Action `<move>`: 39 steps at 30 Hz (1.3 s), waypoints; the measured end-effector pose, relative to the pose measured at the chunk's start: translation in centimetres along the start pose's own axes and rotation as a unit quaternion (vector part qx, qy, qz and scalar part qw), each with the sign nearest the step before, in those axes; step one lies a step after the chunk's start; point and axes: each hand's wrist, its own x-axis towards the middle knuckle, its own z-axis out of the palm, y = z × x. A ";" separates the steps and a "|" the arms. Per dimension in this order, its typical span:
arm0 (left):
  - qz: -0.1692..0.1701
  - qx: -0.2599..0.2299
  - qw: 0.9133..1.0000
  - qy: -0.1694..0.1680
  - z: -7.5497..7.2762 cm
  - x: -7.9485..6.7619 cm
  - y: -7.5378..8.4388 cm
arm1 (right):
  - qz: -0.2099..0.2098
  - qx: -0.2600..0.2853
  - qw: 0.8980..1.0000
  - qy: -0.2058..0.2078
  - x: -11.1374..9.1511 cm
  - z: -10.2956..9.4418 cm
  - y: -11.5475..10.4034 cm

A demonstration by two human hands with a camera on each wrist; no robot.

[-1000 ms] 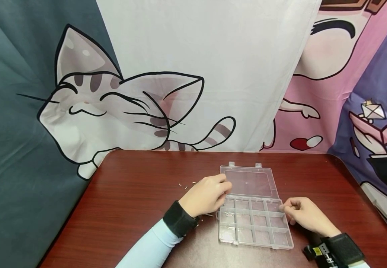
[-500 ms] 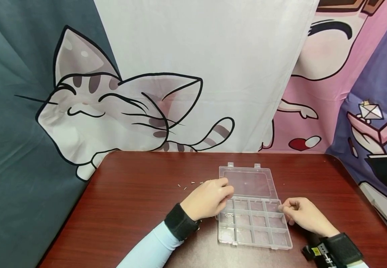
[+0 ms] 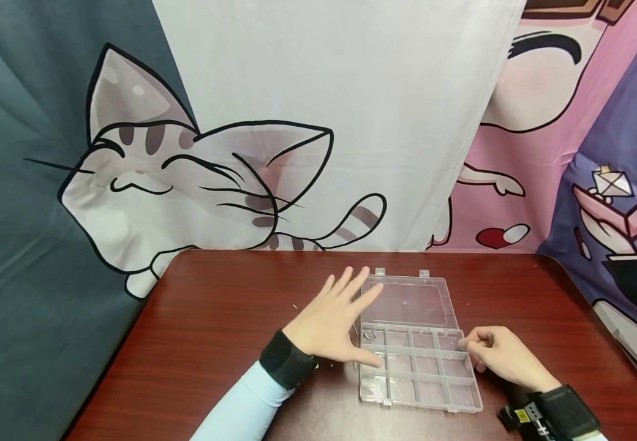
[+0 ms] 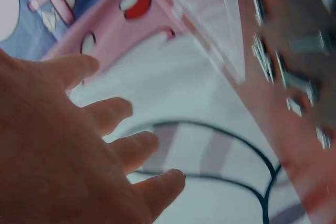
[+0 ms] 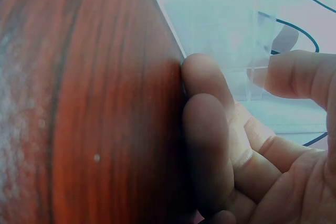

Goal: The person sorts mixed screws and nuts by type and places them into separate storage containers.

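A clear plastic compartment box lies on the table, its hinged lid laid back flat. My left hand is above the box's left side with fingers and thumb spread, nothing between them. Small metal pieces lie in the back-left compartment, and more small bits show in the one in front of it. At the box's right edge my right hand pinches the wall; in the right wrist view the thumb is on the inner side and the fingers outside. Several screws appear blurred in the left wrist view.
The reddish-brown table reaches back to a printed cloth with a cat drawing. One small screw lies on the table beyond my left wrist. The left hand hides part of the tabletop left of the box.
My left hand has gone from curled fingers at the back-left compartment to spread fingers, shifting slightly left. Metal pieces now show in that compartment. The right hand has stayed at the box's edge.
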 end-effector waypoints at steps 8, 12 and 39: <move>-0.081 -0.018 0.996 -0.036 -0.8 -1.2 -4.5 | 0.009 -0.005 1.000 -0.003 -0.1 -0.2 -0.2; -0.096 -0.033 0.994 -0.048 -0.6 -1.5 -6.3 | 0.012 -0.005 1.000 -0.002 -0.1 -0.3 -0.2; -0.057 0.013 0.998 0.035 3.3 -0.7 -8.4 | 0.011 -0.008 1.000 0.004 0.0 0.0 0.0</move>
